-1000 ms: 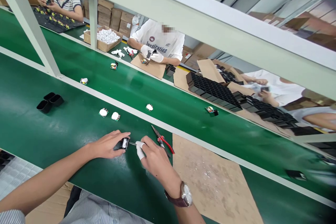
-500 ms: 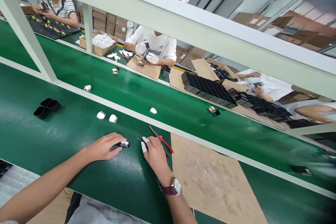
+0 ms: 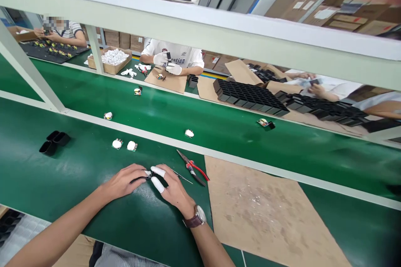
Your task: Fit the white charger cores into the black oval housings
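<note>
Near the front of the green bench, my left hand (image 3: 127, 180) is closed around a small black case (image 3: 149, 175) with something white at its top. From the other side my right hand (image 3: 172, 190), white cots on thumb and index finger, pinches the same case; the fingers partly hide it. Just beyond the right hand lie thin metal tweezers (image 3: 183, 176). Red-handled pliers (image 3: 192, 167) rest further right, jaws pointing up-left. Two small circuit boards with white tops, one a white-topped board (image 3: 132, 146), the other a similar board (image 3: 117, 144), sit past my left hand.
Several black cases (image 3: 50, 147) stand at the left. A cardboard sheet (image 3: 260, 208) covers the bench at right. Beyond a pale rail (image 3: 156, 137), a green belt (image 3: 163, 112) carries several boards. Co-workers sit opposite, beside stacked black cases (image 3: 247, 96). A pale frame beam (image 3: 200, 31) crosses above.
My right hand has moved left from the tweezers to the black case; the tweezers now lie on the bench. The view has shifted, and boards on the belt appear further right.
</note>
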The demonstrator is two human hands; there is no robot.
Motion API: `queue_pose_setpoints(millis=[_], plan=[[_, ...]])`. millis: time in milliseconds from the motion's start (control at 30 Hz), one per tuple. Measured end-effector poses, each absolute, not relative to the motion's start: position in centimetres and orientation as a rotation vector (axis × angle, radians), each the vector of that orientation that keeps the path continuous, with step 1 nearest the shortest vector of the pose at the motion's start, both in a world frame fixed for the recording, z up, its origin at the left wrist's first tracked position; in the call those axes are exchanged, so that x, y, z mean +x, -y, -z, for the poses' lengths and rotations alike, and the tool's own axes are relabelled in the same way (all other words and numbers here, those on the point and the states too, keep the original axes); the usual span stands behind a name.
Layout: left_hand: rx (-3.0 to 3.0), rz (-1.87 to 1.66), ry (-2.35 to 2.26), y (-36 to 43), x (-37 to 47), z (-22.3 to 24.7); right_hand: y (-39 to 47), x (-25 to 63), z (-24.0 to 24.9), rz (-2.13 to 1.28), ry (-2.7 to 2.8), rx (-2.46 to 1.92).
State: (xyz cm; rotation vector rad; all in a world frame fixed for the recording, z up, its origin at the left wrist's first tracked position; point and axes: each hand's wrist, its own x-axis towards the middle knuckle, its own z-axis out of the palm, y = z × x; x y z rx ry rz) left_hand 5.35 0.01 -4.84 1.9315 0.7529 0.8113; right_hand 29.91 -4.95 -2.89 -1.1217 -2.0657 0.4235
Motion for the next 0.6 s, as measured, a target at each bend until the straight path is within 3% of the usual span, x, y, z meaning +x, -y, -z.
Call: queue_pose_setpoints(millis=[200,600], plan=[[0.787,-0.945,-0.913,-1.7,5.7,3.6,5.3,31.1,4.4,-0.089,2.000,-1.295],[0.872,-1.020,-1.041,-2.6,5.3,3.2,5.3,33.5,3.8,0.003,2.165,-1.582]])
